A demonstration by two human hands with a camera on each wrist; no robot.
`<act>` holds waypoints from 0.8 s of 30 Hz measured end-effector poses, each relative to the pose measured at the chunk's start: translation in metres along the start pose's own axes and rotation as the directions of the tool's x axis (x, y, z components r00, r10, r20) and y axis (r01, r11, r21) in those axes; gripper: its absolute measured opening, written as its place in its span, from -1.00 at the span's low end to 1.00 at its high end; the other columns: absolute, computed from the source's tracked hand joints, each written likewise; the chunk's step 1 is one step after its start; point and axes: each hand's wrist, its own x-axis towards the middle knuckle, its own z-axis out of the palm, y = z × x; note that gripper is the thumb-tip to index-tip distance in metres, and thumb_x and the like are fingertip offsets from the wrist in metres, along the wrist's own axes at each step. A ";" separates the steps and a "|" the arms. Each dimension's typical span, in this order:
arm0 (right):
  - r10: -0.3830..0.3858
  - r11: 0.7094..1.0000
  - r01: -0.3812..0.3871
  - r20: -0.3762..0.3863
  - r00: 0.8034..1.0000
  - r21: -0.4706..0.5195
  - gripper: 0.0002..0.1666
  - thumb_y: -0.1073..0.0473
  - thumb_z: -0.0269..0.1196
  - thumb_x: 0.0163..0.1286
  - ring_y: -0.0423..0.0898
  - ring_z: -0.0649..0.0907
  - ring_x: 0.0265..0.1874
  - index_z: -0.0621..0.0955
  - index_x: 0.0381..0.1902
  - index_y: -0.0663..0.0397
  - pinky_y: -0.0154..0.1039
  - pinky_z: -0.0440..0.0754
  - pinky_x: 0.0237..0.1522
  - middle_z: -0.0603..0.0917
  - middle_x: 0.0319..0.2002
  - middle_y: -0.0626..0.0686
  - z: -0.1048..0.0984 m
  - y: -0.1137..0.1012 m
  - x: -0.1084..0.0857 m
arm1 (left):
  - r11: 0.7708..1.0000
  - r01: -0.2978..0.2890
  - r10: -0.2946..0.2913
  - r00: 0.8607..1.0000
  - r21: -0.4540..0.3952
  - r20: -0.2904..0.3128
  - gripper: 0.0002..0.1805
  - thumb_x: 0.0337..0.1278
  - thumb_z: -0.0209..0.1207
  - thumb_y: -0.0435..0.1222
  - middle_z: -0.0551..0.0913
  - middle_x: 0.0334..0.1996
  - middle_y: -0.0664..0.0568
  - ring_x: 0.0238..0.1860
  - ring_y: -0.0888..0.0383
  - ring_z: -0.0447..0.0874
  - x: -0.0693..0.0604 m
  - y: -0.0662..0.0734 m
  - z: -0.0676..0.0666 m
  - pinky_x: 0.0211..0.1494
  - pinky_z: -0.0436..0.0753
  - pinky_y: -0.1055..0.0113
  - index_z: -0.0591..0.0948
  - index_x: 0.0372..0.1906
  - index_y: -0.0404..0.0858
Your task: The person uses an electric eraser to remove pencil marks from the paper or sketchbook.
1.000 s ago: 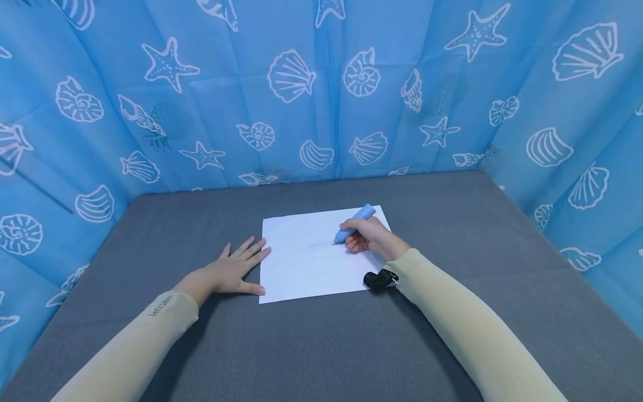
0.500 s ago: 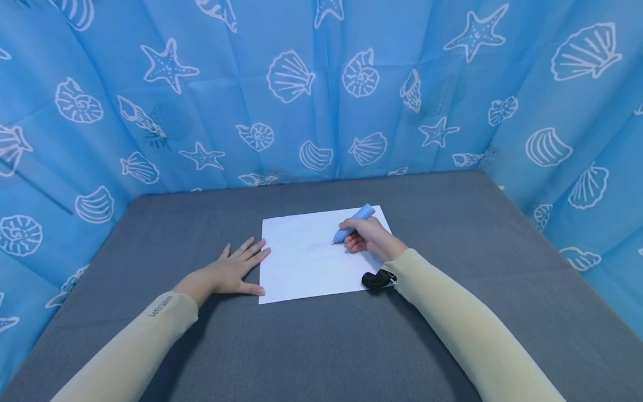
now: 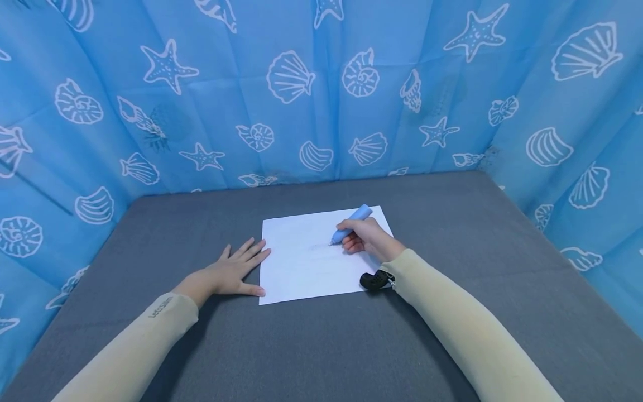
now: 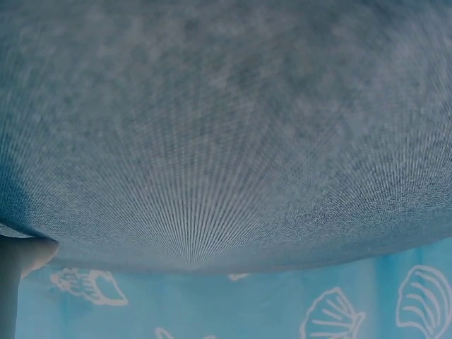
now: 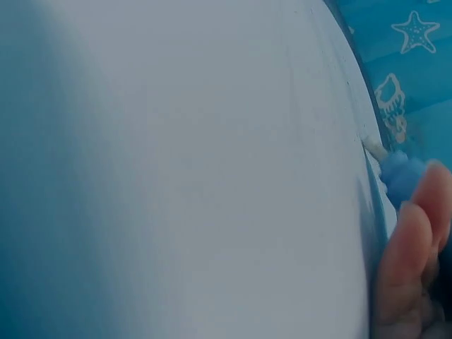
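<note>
A white sheet of paper [image 3: 296, 273] lies on the grey cloth. My left hand [image 3: 233, 273] rests flat with spread fingers, its fingertips and thumb on the paper's left edge. My right hand [image 3: 369, 237] grips a thick light-blue electric eraser [image 3: 358, 216] like a pen, tilted, with its tip down at the sheet. Around the tip are faint grey marks [image 3: 318, 247]. The right wrist view shows the electric eraser's [image 5: 402, 176] pale narrow tip at the paper [image 5: 212, 176], with my curled fingers [image 5: 406, 244] beside it. Only a fingertip [image 4: 35, 254] of my left hand shows in the left wrist view.
Grey cloth [image 3: 301, 352] covers the table. A blue curtain [image 3: 321, 111] with white shells and starfish stands behind and along both sides. A black wrist-worn piece [image 3: 374, 280] hangs below my right cuff, over the paper's lower right corner.
My right hand and the electric eraser have shifted slightly left across the paper. My left hand and the sheet have stayed in place.
</note>
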 end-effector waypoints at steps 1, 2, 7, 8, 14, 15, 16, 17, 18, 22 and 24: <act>-0.001 1.000 0.001 -0.003 1.000 0.002 -0.76 0.15 0.28 0.31 -0.20 0.53 -0.77 0.58 -0.38 0.26 -0.37 0.58 -0.63 0.55 -0.68 0.02 0.000 0.000 0.000 | 1.000 0.001 -0.001 1.000 0.002 0.000 0.10 0.09 0.14 0.30 -0.17 0.55 -0.14 0.52 -0.22 -0.34 0.000 0.000 0.000 0.30 -0.28 -0.45 -0.01 0.55 -0.19; -0.001 1.000 0.001 -0.004 1.000 0.006 -0.76 0.15 0.28 0.31 -0.20 0.53 -0.76 0.58 -0.39 0.25 -0.37 0.58 -0.63 0.55 -0.68 0.02 0.000 0.000 0.000 | 1.000 0.001 -0.001 1.000 0.004 -0.001 0.10 0.09 0.14 0.30 -0.17 0.55 -0.13 0.52 -0.21 -0.34 0.000 0.000 0.000 0.30 -0.27 -0.45 -0.01 0.55 -0.19; 0.004 0.999 -0.003 0.038 0.999 -0.042 -0.77 0.16 0.26 0.32 -0.20 0.52 -0.77 0.59 -0.38 0.26 -0.37 0.57 -0.63 0.54 -0.69 0.02 0.000 -0.001 -0.002 | 1.000 0.000 0.000 1.000 0.005 -0.008 0.10 0.09 0.13 0.32 -0.17 0.55 -0.14 0.52 -0.22 -0.34 -0.001 0.000 0.001 0.30 -0.26 -0.45 -0.01 0.55 -0.19; 0.006 0.999 -0.005 0.043 0.999 -0.041 -0.78 0.16 0.26 0.32 -0.20 0.52 -0.77 0.59 -0.38 0.26 -0.37 0.57 -0.63 0.54 -0.69 0.02 0.000 -0.001 -0.002 | 1.000 0.002 -0.001 1.000 0.004 -0.008 0.10 0.09 0.13 0.31 -0.17 0.55 -0.14 0.52 -0.22 -0.34 -0.001 0.000 0.000 0.30 -0.26 -0.45 -0.01 0.55 -0.19; -0.002 1.000 0.002 0.018 1.000 -0.001 -0.75 0.14 0.26 0.34 -0.20 0.51 -0.76 0.57 -0.36 0.27 -0.37 0.58 -0.63 0.54 -0.68 0.02 0.003 -0.001 -0.001 | 1.000 0.006 -0.006 1.000 -0.003 -0.008 0.10 0.09 0.15 0.30 -0.16 0.55 -0.14 0.52 -0.22 -0.34 -0.002 0.002 -0.001 0.31 -0.27 -0.44 0.00 0.55 -0.20; 0.000 1.000 0.001 0.022 1.000 -0.016 -0.75 0.14 0.26 0.33 -0.20 0.51 -0.75 0.57 -0.36 0.27 -0.37 0.58 -0.62 0.54 -0.67 0.02 0.003 -0.001 -0.001 | 1.000 0.004 -0.004 1.000 -0.005 -0.009 0.10 0.09 0.14 0.30 -0.16 0.55 -0.15 0.52 -0.22 -0.34 -0.002 0.002 -0.001 0.31 -0.27 -0.44 0.00 0.55 -0.20; 0.004 1.000 -0.003 0.027 1.000 -0.025 -0.76 0.15 0.26 0.33 -0.20 0.51 -0.75 0.58 -0.35 0.27 -0.37 0.57 -0.62 0.54 -0.67 0.02 0.002 -0.001 -0.001 | 1.000 0.003 -0.003 1.000 -0.008 -0.010 0.10 0.09 0.14 0.30 -0.15 0.55 -0.15 0.51 -0.22 -0.33 -0.002 0.002 -0.002 0.31 -0.27 -0.44 0.00 0.55 -0.21; 0.005 1.000 -0.004 0.037 0.999 -0.031 -0.76 0.15 0.26 0.33 -0.20 0.51 -0.75 0.58 -0.35 0.27 -0.37 0.57 -0.62 0.54 -0.67 0.02 0.002 -0.001 -0.002 | 1.000 0.001 -0.001 1.000 -0.009 -0.009 0.10 0.09 0.14 0.30 -0.15 0.55 -0.15 0.51 -0.22 -0.33 -0.002 0.003 -0.002 0.31 -0.26 -0.44 0.00 0.55 -0.21; 0.005 0.999 -0.004 0.040 0.999 -0.032 -0.77 0.16 0.26 0.33 -0.20 0.51 -0.75 0.58 -0.35 0.27 -0.37 0.57 -0.62 0.54 -0.67 0.02 0.002 -0.001 -0.002 | 1.000 0.001 -0.001 1.000 -0.009 -0.007 0.10 0.09 0.14 0.30 -0.15 0.55 -0.15 0.51 -0.22 -0.33 -0.002 0.003 -0.002 0.31 -0.26 -0.44 0.00 0.55 -0.21; 0.002 1.000 -0.002 0.021 1.000 0.003 -0.76 0.15 0.26 0.34 -0.20 0.51 -0.75 0.57 -0.36 0.26 -0.37 0.58 -0.63 0.54 -0.66 0.02 0.003 -0.001 -0.003 | 1.000 0.004 -0.004 1.000 -0.011 0.000 0.10 0.09 0.14 0.31 -0.16 0.55 -0.14 0.52 -0.21 -0.34 -0.002 0.003 -0.002 0.31 -0.28 -0.43 0.00 0.55 -0.20; -0.002 1.000 0.002 0.011 1.000 0.003 -0.76 0.15 0.26 0.33 -0.20 0.50 -0.75 0.57 -0.36 0.26 -0.37 0.57 -0.63 0.54 -0.67 0.02 0.004 -0.001 -0.003 | 1.000 0.003 -0.003 1.000 -0.012 -0.001 0.10 0.09 0.14 0.31 -0.17 0.55 -0.14 0.52 -0.21 -0.34 -0.002 0.002 -0.002 0.31 -0.28 -0.43 -0.01 0.55 -0.19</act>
